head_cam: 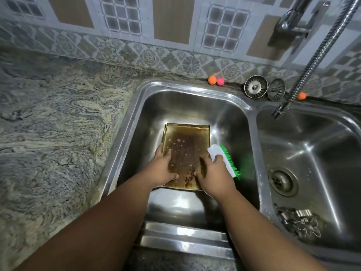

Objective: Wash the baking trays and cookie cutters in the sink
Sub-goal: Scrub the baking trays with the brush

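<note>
The brown-stained rectangular metal baking tray (187, 151) lies tilted in the left basin of the stainless steel double sink (252, 122). The left hand (164, 169) grips the tray's left edge, thumb on the inner face. The right hand (213, 173) holds a white-handled scrub brush with green bristles (228, 159) at the tray's right edge. The metal cookie cutters (300, 222) lie in the right basin.

Brown-stained tray (186, 151); green-bristled white brush (226, 160); swirled grey-cream counter (54, 122).

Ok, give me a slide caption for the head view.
Left hand grips a stained baking tray in the left basin while the right hand holds a green brush.
</note>
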